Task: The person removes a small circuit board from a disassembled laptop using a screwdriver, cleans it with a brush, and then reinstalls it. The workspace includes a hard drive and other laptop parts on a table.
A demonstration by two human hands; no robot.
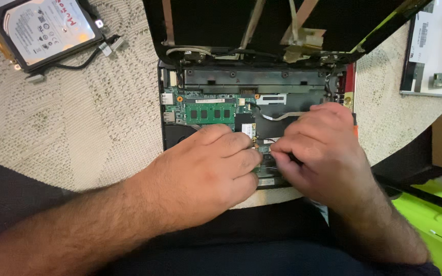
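Two hands, left hand [208, 166] and right hand [318, 148], grips pinched together over an opened laptop [216, 110] on cream woven cloth [88, 122]

We have a single view, from the camera worn on the head, looking steeply down and slightly forward at the desk [78, 128] from close range. Our forearms enter from the bottom edge, and the opened laptop [251, 87] fills the centre and top of the frame. At the upper corners the frame cuts off a hard drive [47, 28] and a screen panel [436, 46].
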